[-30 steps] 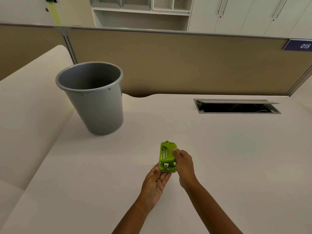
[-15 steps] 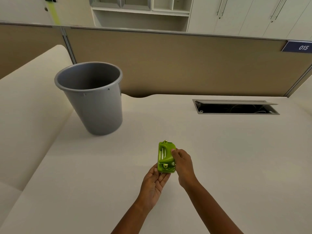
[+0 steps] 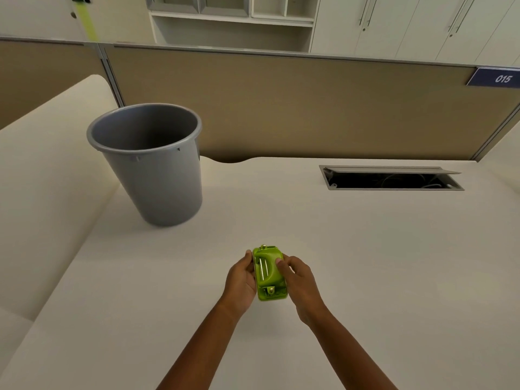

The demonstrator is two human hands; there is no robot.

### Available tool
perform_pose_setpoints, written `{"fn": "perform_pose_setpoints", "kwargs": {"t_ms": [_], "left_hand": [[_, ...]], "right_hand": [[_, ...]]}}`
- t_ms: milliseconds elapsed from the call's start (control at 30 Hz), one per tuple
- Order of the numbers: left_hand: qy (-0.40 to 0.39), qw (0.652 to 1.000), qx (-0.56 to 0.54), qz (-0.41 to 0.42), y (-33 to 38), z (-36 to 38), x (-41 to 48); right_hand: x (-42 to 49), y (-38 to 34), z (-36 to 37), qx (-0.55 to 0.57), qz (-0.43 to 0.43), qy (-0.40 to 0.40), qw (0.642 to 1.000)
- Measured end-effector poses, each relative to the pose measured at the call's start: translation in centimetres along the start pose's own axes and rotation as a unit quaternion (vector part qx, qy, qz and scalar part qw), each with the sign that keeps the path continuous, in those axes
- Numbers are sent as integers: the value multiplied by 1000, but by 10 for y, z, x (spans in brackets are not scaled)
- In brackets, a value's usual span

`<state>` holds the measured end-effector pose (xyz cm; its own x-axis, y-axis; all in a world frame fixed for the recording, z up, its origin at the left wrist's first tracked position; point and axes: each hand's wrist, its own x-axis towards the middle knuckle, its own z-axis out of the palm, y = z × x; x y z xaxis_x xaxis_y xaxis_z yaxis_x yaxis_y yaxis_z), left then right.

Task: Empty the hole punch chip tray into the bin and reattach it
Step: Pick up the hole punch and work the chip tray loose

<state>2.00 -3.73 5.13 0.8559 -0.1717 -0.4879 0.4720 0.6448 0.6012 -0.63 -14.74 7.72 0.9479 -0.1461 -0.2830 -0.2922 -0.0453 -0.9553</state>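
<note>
A small lime-green hole punch [image 3: 269,273] is held between both hands just above the cream desk, near the front middle. My left hand [image 3: 241,280] cups its left side and underside. My right hand [image 3: 298,282] grips its right side, with the thumb pressed on the green top. Two metal pins and a small rivet show on the punch's upper face. Whether the chip tray is attached cannot be told. A grey plastic bin [image 3: 152,161] stands upright on the desk, back left of the hands, and what shows of its inside is bare.
An open cable hatch [image 3: 391,178] is sunk into the desk at the back right. A tan partition [image 3: 309,105] closes off the far edge, with white cabinets behind it. A second cream desk [image 3: 42,170] sits slightly higher along the left.
The punch has turned from tilted to lying flatter between the hands. My left hand closed from an open palm under it to a grip on its left side; my right hand shifted over the top.
</note>
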Motion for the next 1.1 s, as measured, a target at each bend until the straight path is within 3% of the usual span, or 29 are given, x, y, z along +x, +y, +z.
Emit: {"fn": "perform_pose_setpoints", "kwargs": {"t_ms": [800, 933, 1100], "left_hand": [[91, 996, -15, -17, 1, 3, 4], [72, 997, -28, -9, 0, 1, 2], [-13, 995, -40, -89, -5, 0, 0]], "right_hand": [[-10, -7, 2, -31, 7, -28, 999], [-12, -10, 2, -30, 7, -31, 999], [-12, -12, 3, -38, 23, -21, 999]]}}
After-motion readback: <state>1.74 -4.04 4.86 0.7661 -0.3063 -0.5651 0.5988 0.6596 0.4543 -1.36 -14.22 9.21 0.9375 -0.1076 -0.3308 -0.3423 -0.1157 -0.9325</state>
